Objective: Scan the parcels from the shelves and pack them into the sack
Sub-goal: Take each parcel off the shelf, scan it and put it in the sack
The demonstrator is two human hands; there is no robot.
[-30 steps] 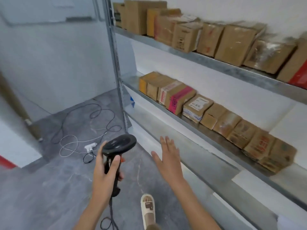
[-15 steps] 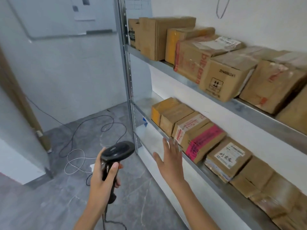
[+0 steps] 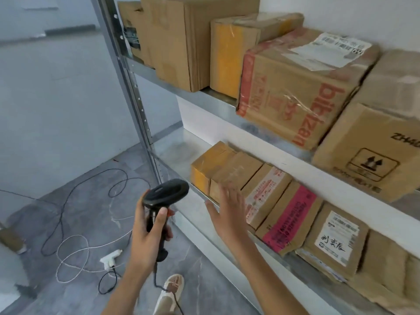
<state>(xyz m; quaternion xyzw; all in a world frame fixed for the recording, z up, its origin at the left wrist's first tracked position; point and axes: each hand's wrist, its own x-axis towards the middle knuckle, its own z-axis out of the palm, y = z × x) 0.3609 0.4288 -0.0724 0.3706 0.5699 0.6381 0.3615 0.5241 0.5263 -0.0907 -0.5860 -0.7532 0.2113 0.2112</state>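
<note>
My left hand (image 3: 148, 235) grips the handle of a black barcode scanner (image 3: 167, 193), whose head points toward the shelves. With fingers straight and spread, my right hand (image 3: 228, 213) hovers in front of the leftmost cardboard parcels (image 3: 234, 172) on the lower shelf (image 3: 200, 208); I cannot tell whether it touches them. More parcels continue rightward, one with a pink label (image 3: 289, 220) and one with a white label (image 3: 338, 243). Bigger boxes (image 3: 295, 87) fill the upper shelf (image 3: 204, 98). No sack is in view.
The shelf's metal upright post (image 3: 134, 92) stands just left of the scanner. Black and white cables (image 3: 75, 223) and a white plug (image 3: 110, 259) lie on the grey floor. My shoe (image 3: 170, 292) is below the hands. A pale wall closes the left.
The view has come closer to the shelves and risen. My right hand has moved forward and up toward the leftmost lower parcels. The left hand keeps holding the scanner.
</note>
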